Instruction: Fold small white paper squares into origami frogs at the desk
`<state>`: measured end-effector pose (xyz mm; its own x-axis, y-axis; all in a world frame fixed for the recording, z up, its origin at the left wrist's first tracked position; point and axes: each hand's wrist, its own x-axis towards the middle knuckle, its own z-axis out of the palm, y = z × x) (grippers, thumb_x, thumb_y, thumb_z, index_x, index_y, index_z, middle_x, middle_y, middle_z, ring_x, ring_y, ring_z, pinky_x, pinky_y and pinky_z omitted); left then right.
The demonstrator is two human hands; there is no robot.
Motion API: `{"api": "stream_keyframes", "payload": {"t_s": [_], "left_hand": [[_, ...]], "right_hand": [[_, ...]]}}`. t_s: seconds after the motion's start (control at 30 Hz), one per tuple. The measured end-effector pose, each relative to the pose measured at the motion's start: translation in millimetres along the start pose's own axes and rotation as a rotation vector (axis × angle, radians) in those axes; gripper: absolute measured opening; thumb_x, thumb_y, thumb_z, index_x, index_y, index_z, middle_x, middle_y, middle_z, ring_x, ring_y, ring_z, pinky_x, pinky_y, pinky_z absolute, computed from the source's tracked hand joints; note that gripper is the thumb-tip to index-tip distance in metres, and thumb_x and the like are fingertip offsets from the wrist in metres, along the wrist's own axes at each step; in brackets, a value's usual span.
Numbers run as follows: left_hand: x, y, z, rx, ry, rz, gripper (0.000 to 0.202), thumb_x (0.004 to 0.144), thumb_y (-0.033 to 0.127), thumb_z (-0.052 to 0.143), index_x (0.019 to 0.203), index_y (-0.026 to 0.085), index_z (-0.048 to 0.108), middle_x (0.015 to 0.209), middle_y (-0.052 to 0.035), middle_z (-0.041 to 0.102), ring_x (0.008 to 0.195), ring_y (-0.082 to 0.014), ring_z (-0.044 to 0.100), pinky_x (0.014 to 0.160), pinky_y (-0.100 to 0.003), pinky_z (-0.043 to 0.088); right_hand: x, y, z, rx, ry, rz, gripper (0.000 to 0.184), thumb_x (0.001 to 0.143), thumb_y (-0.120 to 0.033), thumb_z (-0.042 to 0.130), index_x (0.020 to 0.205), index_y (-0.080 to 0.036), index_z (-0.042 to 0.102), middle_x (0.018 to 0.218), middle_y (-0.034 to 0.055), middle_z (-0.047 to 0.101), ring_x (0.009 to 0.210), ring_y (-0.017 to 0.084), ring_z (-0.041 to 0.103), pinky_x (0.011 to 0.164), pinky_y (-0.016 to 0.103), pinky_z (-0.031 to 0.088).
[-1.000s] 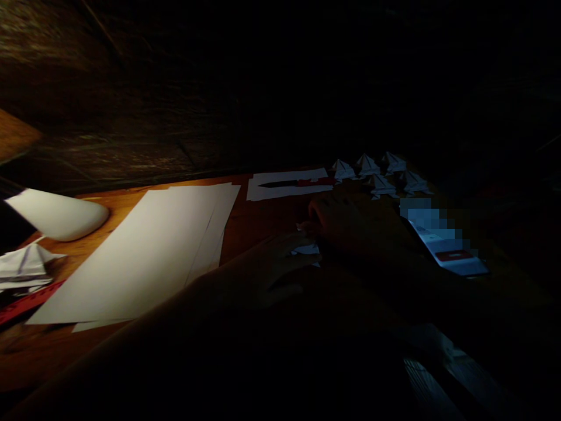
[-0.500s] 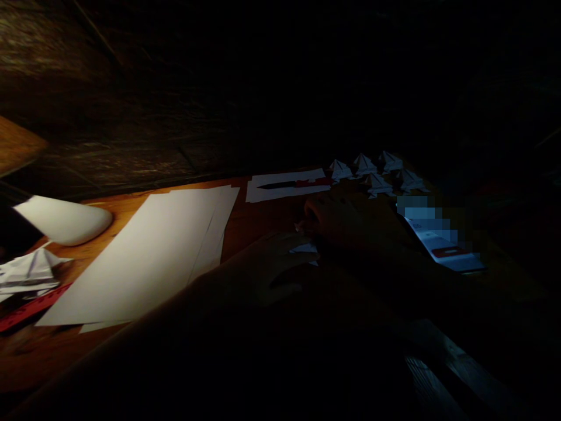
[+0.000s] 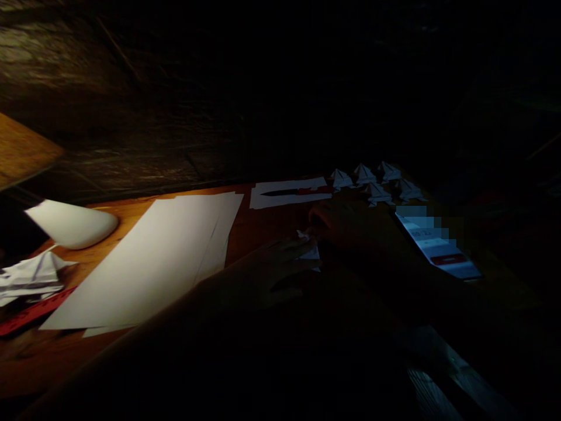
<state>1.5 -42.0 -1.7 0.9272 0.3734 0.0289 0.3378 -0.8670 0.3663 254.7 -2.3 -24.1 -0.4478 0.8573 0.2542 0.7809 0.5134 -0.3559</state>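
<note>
In dim light, a small folded white paper [image 3: 312, 255] lies on the wooden table between my hands. My left hand [image 3: 274, 270] rests over its left side, fingers stretched out and thumb apart. At the paper's far right edge is my right hand [image 3: 339, 225], its fingers curled in; deep shadow hides most of the grip. Beyond the hands, a knife [image 3: 287, 192] with a dark blade and red handle lies on white paper pieces [image 3: 272, 202]. Several folded paper figures [image 3: 376, 192] stand to the right of the knife.
Large white sheets [image 3: 140, 263] lie to the left, partly over a red strip with holes [image 3: 37, 310]. A bigger folded paper piece [image 3: 33, 278] and a white lamp-like object [image 3: 74, 223] are at far left. A lit phone [image 3: 447, 251] lies right. A dark wall rises behind.
The view has shifted slightly, so the table's things appear a little lower. More of the folded paper now shows between my hands. Both hands stay near it.
</note>
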Motion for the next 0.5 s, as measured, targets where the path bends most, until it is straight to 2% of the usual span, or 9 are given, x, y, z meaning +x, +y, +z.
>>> {"api": "stream_keyframes", "payload": {"t_s": [0.13,0.27,0.33,0.4,0.5], "left_hand": [[-1.4,0.6,-3.9,0.0,-0.033,-0.005,0.062,0.097,0.041,0.061,0.155,0.035,0.04,0.17,-0.003,0.024,0.155,-0.0324,0.027,0.126,-0.057,0.026],[-1.5,7.1,-10.3,0.028,-0.057,-0.038,0.058,0.098,0.038,0.062,0.152,0.031,0.043,0.17,-0.004,0.026,0.154,-0.0329,0.028,0.126,-0.053,0.026],[-0.4,9.8,-11.8,0.037,-0.059,-0.047,0.054,0.098,0.038,0.063,0.149,0.028,0.048,0.166,-0.0075,0.033,0.15,-0.0339,0.035,0.123,-0.055,0.032],[1.2,11.1,-11.7,0.044,-0.065,-0.061,0.048,0.099,0.038,0.064,0.143,0.023,0.053,0.155,-0.012,0.046,0.138,-0.0327,0.049,0.114,-0.056,0.043],[3.2,10.8,-9.7,0.05,-0.078,-0.097,0.04,0.1,0.037,0.064,0.133,0.016,0.059,0.134,-0.0121,0.06,0.116,-0.0265,0.063,0.097,-0.049,0.056]], "right_hand": [[1.8,-3.3,-2.2,0.0,-0.049,0.017,0.013,0.093,-0.034,0.067,0.094,-0.021,0.063,0.101,0.0044,0.069,0.093,0.022,0.06,0.076,0.031,0.039],[0.3,-10.8,-3.3,-0.022,-0.041,0.09,0.012,0.095,-0.033,0.063,0.099,-0.021,0.064,0.108,0.007,0.068,0.099,0.023,0.06,0.082,0.034,0.04],[-1.0,-11.8,-3.0,-0.014,-0.039,0.106,0.015,0.096,-0.034,0.062,0.102,-0.021,0.065,0.113,0.0084,0.067,0.103,0.024,0.059,0.086,0.036,0.04],[-1.7,-9.3,-2.3,0.002,-0.05,0.087,0.021,0.095,-0.04,0.063,0.103,-0.02,0.064,0.114,0.0089,0.066,0.104,0.025,0.059,0.087,0.037,0.04],[-1.5,-1.1,-1.5,0.025,-0.062,0.016,0.032,0.094,-0.051,0.062,0.103,-0.021,0.064,0.112,0.009,0.067,0.102,0.025,0.059,0.085,0.037,0.041]]}}
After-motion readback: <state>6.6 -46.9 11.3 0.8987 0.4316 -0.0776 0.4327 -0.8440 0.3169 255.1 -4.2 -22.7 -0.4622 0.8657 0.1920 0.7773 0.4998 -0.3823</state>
